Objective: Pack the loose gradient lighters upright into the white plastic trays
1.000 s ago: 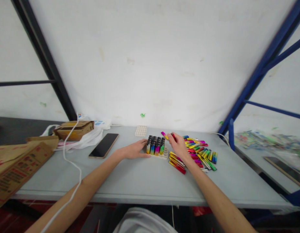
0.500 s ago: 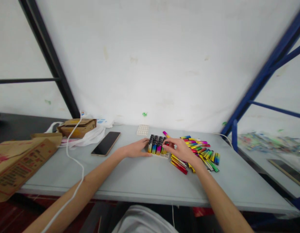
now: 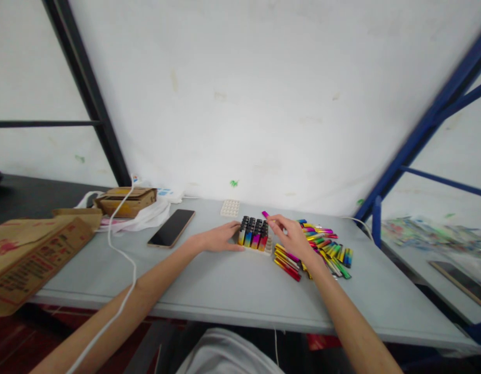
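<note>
A white tray (image 3: 268, 250) holds rows of shiny, coloured tubes with black tops (image 3: 253, 236), standing upright. Pale round sockets show bare along its right end. My left hand (image 3: 220, 238) curves around the tray's left end, thumb at the front and fingers behind. Just beyond the tray's back right corner lies a magenta tube (image 3: 265, 213). The thumb and fingertips of my right hand (image 3: 290, 235) are pinched at its near end. Beneath and to the right of that hand spreads a pile of loose metallic tubes (image 3: 334, 252) in gold, red, green and blue.
A second white tray with round sockets (image 3: 230, 208) lies near the wall. Left of it are a phone (image 3: 171, 228), a white plastic bag (image 3: 147, 218), a small cardboard box (image 3: 127, 200) and a larger carton (image 3: 38, 249). A white cable (image 3: 133, 270) hangs across my left forearm.
My right hand has moved from the tray's right part back to the magenta tube, uncovering a red-orange tube standing in the tray. My left hand has stayed at the tray.
</note>
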Demonstrator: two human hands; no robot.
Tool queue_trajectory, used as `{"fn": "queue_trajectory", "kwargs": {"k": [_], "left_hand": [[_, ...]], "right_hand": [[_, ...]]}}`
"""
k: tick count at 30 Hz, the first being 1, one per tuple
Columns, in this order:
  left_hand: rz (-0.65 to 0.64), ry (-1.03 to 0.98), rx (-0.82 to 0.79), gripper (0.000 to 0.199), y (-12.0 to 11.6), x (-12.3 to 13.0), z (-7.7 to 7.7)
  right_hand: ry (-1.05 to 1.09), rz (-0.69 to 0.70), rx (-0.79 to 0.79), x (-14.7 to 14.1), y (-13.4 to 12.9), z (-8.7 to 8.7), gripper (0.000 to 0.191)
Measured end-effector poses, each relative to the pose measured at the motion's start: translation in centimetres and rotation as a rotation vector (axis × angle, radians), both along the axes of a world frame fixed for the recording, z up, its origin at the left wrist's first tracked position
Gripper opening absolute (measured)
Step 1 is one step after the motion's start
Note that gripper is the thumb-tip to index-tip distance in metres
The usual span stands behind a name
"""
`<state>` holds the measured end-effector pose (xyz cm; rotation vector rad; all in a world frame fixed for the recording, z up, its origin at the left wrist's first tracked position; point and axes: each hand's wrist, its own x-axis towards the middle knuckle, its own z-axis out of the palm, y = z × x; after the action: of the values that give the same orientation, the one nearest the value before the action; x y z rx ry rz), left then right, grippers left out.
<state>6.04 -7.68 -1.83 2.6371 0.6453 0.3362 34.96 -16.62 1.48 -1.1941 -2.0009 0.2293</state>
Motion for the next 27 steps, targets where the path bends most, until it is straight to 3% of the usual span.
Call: {"fn": "queue_trajectory", "kwargs": {"k": [4,8,12,17,21,27], "left_hand": [[-0.001,-0.01,0.016,0.075,0.2,0.0,-0.2],[0.01,0.015,0.017,0.076,0.1,0.0,-0.2],[0.007,0.022,0.032,0.076,0.0,0.0,0.0],[0.005,0.026,0.017,0.076,0.0,0.0,0.1],[0.001,0.029,0.007,0.078,0.1,0.0,0.1],[0.008,0.022,0.011,0.077,0.2,0.1,0.1]], "right_hand": [[-0.111,-0.132,0.099,1.4,2.3,-1.9,0.036],[-0.353,-0.165,-0.011,2.1,4.4,-3.6,0.042],[-0.509,-0.204,-0.17,1.6,5.0,-3.1,0.036],[-0.581,-0.441,-0.273,1.2,4.8,-1.8,0.039],[-0.511,-0.416,-0.276,1.4,5.0,-2.1,0.027],[-0.453,-0.337,-0.169,2.1,5.8,-3.6,0.043]]}}
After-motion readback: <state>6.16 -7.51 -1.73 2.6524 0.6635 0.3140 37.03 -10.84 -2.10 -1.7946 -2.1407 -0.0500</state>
